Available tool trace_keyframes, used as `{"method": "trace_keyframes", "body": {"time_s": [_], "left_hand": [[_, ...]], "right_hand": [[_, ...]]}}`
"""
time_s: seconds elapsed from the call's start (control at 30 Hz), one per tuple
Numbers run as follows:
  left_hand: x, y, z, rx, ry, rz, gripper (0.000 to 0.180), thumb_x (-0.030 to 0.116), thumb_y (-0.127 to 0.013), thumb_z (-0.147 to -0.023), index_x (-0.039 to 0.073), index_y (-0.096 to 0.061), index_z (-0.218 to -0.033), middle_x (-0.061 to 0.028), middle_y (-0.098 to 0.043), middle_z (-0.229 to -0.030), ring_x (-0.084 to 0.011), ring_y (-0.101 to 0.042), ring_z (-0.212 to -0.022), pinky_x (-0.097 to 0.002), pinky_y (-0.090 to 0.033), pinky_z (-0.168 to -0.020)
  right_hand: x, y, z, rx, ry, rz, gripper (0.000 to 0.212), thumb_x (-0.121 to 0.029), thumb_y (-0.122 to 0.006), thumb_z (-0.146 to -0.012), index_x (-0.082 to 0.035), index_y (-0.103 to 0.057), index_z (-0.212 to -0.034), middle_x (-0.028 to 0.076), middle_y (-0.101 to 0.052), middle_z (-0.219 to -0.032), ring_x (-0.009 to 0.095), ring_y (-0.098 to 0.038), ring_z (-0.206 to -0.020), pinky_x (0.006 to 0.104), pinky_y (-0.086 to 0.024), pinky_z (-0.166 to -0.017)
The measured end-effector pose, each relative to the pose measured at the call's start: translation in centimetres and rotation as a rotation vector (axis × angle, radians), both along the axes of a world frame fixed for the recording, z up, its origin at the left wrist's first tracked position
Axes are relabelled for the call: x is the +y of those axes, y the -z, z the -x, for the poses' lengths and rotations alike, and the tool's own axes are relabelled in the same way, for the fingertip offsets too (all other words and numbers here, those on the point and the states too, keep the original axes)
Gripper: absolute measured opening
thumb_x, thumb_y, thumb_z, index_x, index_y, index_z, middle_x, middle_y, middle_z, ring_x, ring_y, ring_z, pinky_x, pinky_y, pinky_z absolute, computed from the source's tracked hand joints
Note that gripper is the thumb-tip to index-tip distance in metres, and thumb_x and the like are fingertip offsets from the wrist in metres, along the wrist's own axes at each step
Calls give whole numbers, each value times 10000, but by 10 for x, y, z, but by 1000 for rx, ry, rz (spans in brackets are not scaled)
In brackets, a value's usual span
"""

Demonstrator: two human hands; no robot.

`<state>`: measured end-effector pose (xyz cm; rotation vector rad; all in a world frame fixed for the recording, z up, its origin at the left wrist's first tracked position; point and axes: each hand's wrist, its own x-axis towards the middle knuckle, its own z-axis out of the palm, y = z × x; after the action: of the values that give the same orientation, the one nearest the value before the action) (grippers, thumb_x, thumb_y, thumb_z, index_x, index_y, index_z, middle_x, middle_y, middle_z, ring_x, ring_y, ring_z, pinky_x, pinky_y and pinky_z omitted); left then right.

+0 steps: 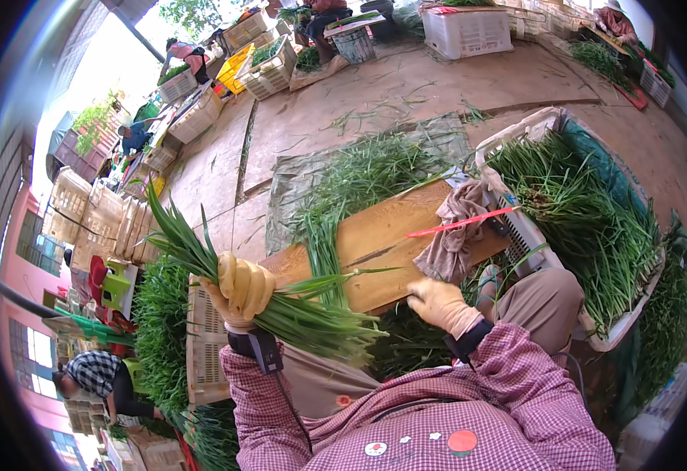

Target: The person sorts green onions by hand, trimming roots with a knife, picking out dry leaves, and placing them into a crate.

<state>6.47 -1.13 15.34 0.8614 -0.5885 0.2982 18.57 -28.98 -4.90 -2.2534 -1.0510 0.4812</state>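
Observation:
My left hand (244, 289), in a yellowish glove, is closed around a bunch of garlic chives (312, 320). The bunch slants across in front of me, one end fanning up to the left, the other spreading low over my lap. By the near edge of a wooden board (394, 239) is my right hand (442, 304), gloved too, its fingers curled in. Its palm faces away, so whatever it may hold is hidden. Loose chives (326, 255) lie across the board. A crumpled cloth (455, 231) and a red strip (461, 223) rest at the board's right side.
To my right stands a white crate (518, 228) heaped with chives. Another crate (204, 345) is at my left, beside more greens (161, 326). Beyond the board, chives (383, 173) lie on a grey sheet (287, 184). Several people work farther off among crates.

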Motion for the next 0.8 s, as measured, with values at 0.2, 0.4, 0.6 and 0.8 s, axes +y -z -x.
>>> {"method": "trace_keyframes", "body": {"time_s": [0.2,0.4,0.6,0.8], "left_hand": [[-7,-2,-7,-55,52,19,362,383,-533,-1043,132,-519,-783,58,-536,-548,-62,-520,-427,-223,-449,-442],[3,-13,-2,-167,45,22,386,396,-515,-1047,116,-533,-782,46,-549,-536,-75,-549,-430,-226,-465,-441],[27,-18,-6,-328,171,3,335,340,-541,-1043,90,-565,-821,0,-600,-591,-118,-618,-513,-261,-513,-537],[35,-19,-11,-422,322,-94,293,312,-581,-1026,64,-589,-869,-39,-643,-647,-171,-674,-594,-286,-548,-594]], "right_hand": [[40,-57,2,-246,195,-600,294,-285,-607,-927,-115,-649,-1164,157,-680,-1114,338,-663,-1012,435,-541,-801],[27,-5,1,77,-85,-126,305,-342,-634,-889,-169,-721,-1124,143,-722,-1066,327,-672,-1065,431,-536,-890],[5,5,0,424,-298,-33,665,-530,-585,-934,-86,-520,-1425,138,-663,-1264,288,-699,-1028,411,-532,-908],[29,-50,6,1756,-109,-393,561,-531,-592,-971,-25,-642,-1209,80,-678,-1171,194,-690,-935,307,-543,-832]]}}
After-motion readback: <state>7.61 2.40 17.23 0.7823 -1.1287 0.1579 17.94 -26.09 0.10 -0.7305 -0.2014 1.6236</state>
